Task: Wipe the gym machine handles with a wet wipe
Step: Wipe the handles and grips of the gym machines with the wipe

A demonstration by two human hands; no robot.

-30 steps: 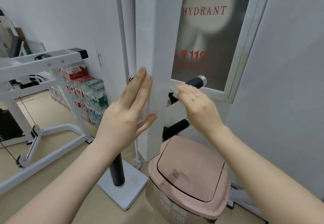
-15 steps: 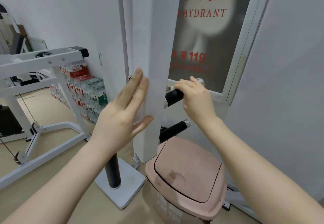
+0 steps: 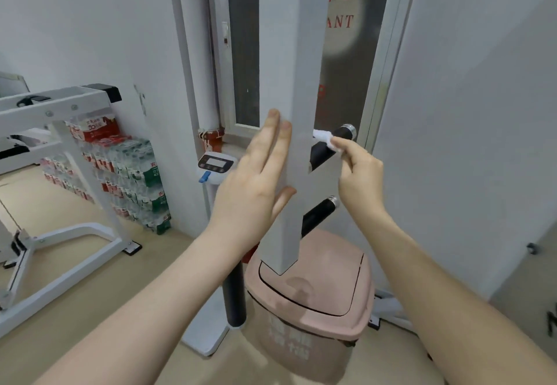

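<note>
A white upright post (image 3: 297, 83) of the gym machine stands in front of me. Two black handles with chrome end caps stick out to its right: the upper handle (image 3: 321, 151) and the lower handle (image 3: 318, 211). My right hand (image 3: 360, 170) pinches a white wet wipe (image 3: 325, 139) against the top of the upper handle, near its chrome end. My left hand (image 3: 254, 179) lies flat on the left face of the post, fingers straight and pointing up.
A pink swing-lid bin (image 3: 310, 297) stands on the floor directly under the handles. A white machine frame (image 3: 60, 173) fills the left side, with stacked packs of water bottles (image 3: 129, 176) behind it. A small control unit (image 3: 215, 164) sits left of the post.
The view has shifted right and lower. My right hand has slid along the upper handle toward its chrome end, and the white wipe now shows. My left hand has stayed flat on the post.
</note>
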